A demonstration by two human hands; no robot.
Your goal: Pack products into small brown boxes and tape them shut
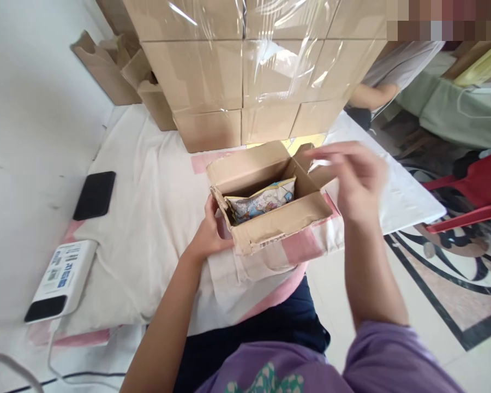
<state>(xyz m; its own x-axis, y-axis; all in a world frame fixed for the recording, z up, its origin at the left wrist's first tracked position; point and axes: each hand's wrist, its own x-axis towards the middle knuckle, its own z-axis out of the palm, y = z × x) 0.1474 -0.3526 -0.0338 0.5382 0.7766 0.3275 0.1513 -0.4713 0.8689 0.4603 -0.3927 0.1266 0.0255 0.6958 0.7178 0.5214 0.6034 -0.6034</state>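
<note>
An open cardboard box (280, 221) rests tilted on the cloth in front of me, its flaps folded up and outward. Inside lies a packet (264, 202) with a colourful cartoon print. My left hand (210, 232) grips the box's left end, with the thumb near the front corner and the fingers behind. Over the right end, my right hand (358, 174) is blurred by motion, its fingers stretched out and apart beside a small end flap (305, 148). Whether a fingertip touches that flap, I cannot tell.
Stacked cartons (213, 76) under clear film rise behind the box. Opened cartons (118, 71) stand at the back left. A black phone (94, 195) and a white power strip (63, 273) lie left. Another person's arm (374, 95) and a red chair (474, 185) are at right.
</note>
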